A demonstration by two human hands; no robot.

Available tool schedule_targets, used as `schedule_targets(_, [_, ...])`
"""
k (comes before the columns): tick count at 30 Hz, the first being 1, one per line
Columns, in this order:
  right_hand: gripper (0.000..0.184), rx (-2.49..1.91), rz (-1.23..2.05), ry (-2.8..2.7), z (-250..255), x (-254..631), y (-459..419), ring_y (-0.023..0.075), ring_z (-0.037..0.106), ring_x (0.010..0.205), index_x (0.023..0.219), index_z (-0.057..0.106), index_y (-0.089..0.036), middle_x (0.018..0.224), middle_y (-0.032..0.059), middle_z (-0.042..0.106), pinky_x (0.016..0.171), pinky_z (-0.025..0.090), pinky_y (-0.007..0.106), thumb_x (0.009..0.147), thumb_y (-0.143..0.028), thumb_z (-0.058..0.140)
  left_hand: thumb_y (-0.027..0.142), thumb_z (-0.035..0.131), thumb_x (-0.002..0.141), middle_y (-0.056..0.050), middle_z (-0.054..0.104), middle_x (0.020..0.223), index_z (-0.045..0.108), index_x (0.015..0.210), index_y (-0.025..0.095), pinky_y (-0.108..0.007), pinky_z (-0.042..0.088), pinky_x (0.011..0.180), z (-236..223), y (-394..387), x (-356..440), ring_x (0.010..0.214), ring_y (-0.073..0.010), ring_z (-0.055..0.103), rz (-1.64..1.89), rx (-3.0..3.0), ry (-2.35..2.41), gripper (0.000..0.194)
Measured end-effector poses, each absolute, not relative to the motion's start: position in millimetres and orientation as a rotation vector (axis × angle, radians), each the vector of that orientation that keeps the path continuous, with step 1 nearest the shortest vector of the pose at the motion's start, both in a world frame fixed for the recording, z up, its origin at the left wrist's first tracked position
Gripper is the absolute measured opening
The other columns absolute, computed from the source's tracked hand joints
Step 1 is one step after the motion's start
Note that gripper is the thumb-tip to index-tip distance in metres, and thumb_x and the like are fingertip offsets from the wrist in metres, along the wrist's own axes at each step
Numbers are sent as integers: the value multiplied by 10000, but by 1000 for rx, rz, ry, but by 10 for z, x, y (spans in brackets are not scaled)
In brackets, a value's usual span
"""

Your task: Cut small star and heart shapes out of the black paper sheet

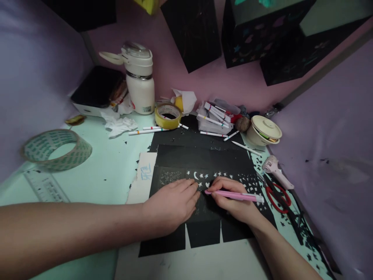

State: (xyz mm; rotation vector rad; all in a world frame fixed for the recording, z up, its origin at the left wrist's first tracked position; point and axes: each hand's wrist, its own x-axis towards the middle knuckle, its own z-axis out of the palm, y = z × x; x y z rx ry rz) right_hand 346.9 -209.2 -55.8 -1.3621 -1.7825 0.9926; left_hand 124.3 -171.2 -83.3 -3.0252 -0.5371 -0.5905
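Observation:
A black card sheet (171, 155) with cut-out stars, a moon and hearts lies in front of me, its lower edge slit into flaps. My left hand (175, 204) rests flat on it, fingers stretched out and holding nothing. Pinched in my right hand (233, 198) is a slim pink pen-shaped craft knife (230, 195). Its tip points left at the card, close to my left fingertips, and its blade is too small to make out. Faint outlined shapes show on the card beside and below my hands.
Clear tape (56, 149) and a ruler (43, 186) lie left. Behind stand a white bottle (140, 89), yellow tape (168, 116), markers (217, 114) and a lidded bowl (265, 130). Red-handled scissors (278, 198), a glue gun (276, 171) and black scraps lie right. Black boxes (192, 35) hang above.

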Motion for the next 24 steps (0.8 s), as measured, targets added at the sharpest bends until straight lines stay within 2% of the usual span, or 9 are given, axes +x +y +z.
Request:
schedule_targets(8, [135, -1554, 720, -1785, -614, 3391, -2191, 133, 600, 587, 783, 686, -173, 682, 13, 680, 550, 438, 227, 852, -223, 582, 272, 365, 963, -136, 649, 1177, 618, 1160, 86, -375, 464, 952, -787, -1718, 1229, 1101, -258, 588, -538, -3031, -538, 370])
schedule_targets(14, [120, -1570, 525, -1766, -604, 3196, -2338, 139, 664, 652, 875, 681, -176, 774, 27, 725, 606, 489, 221, 864, -192, 563, 289, 396, 953, -144, 646, 1196, 634, 1154, 70, -363, 444, 969, -833, -1745, 1223, 1116, -259, 582, -552, -2961, -513, 381])
schedule_targets(20, [97, -1575, 368, -1707, -686, 3047, -2448, 136, 670, 663, 846, 656, -183, 784, 29, 716, 630, 507, 219, 868, -167, 564, 307, 457, 927, -159, 642, 1199, 637, 1150, 49, -370, 448, 943, -831, -1803, 1195, 1112, -276, 581, -558, -2928, -505, 385])
schedule_targets(24, [72, -1590, 339, -1700, -717, 3012, -2507, 137, 667, 685, 880, 642, -192, 806, 25, 706, 655, 509, 221, 865, -160, 579, 297, 425, 935, -137, 653, 1171, 636, 1145, 67, -366, 474, 889, -739, -1809, 1188, 1076, -270, 592, -486, -2979, -525, 376])
